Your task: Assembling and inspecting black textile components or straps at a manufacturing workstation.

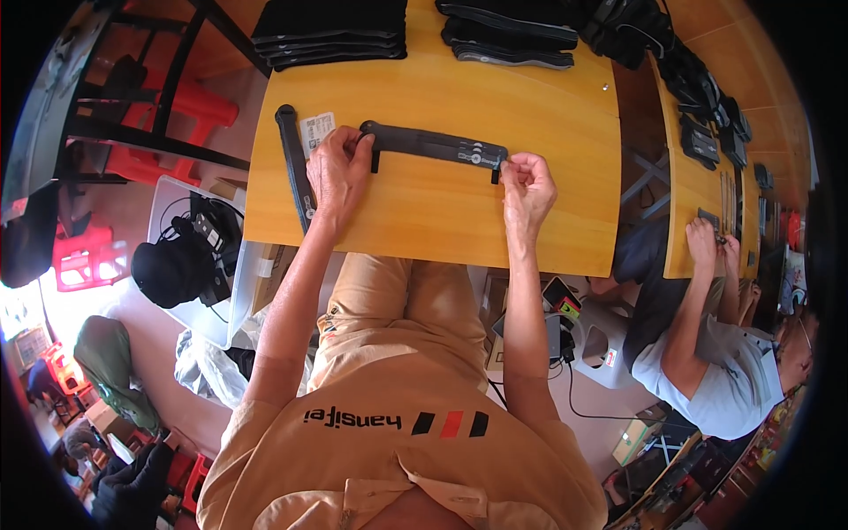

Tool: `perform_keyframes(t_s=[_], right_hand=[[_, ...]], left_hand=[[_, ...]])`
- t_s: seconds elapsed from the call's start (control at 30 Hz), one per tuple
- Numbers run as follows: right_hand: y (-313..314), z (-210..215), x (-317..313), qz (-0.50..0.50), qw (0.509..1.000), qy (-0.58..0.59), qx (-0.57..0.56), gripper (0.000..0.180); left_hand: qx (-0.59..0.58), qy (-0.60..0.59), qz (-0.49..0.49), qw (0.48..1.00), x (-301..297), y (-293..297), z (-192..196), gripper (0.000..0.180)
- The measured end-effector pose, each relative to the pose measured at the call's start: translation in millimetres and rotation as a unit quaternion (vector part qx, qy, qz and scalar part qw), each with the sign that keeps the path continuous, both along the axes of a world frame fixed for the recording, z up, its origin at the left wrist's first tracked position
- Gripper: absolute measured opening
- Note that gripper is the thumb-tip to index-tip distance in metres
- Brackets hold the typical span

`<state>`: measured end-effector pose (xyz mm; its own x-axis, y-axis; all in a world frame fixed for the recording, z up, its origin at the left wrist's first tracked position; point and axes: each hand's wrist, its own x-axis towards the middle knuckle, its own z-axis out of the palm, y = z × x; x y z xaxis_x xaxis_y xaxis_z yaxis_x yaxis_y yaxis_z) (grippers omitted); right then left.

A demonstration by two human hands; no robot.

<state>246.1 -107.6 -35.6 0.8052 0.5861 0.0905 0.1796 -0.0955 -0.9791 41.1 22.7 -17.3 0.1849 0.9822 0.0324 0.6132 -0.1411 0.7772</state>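
A flat black strap (433, 144) with pale printing near its right end is stretched between my hands above the yellow table (424, 212). My left hand (338, 172) pinches its left end between thumb and fingers. At the other end, my right hand (528, 188) grips the tip the same way. Short dark tabs hang below the strap beside each hand. A second black strap (293, 159) lies slanted to the left of my left hand. Partly behind that hand is a white printed label sheet (316, 131).
Folded black stacks (331, 31) (508, 35) line the table's far edge. A white bin (163, 212) holding black gear stands at the left, near red stools (190, 110). On the right, a co-worker (707, 362) handles something small at another table (689, 203).
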Motion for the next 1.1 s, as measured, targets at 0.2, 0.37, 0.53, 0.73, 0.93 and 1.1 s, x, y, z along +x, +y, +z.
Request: perform_keyframes(t_s=[0.2,0.37,0.53,0.73,0.93,1.1], right_hand=[[-0.7,-0.2,0.9,-0.001,1.0,-0.012,-0.002,0.008],[0.4,0.6,-1.0,0.0,1.0,0.0,-0.004,0.008],[-0.1,3.3,-0.8,-0.013,1.0,-0.012,-0.015,0.008],[1.0,-1.4,-0.1,-0.013,1.0,-0.011,-0.004,0.008],[0.8,-2.3,0.8,-0.007,1.0,-0.027,-0.001,0.008],[0.9,-2.5,1.7,-0.012,0.999,-0.048,-0.019,0.008]], left_hand=[[-0.003,0.0,-0.004,1.0,0.0,0.6,0.5,0.024],[-0.007,0.004,-0.002,1.0,-1.3,1.9,0.0,0.024],[-0.008,0.007,-0.001,1.0,1.6,1.0,1.2,0.025],[-0.008,0.013,0.005,1.0,2.3,-0.7,5.0,0.025],[-0.018,0.029,0.006,0.999,3.0,0.4,7.7,0.026],[-0.018,0.031,0.002,0.999,3.4,1.1,7.6,0.025]])
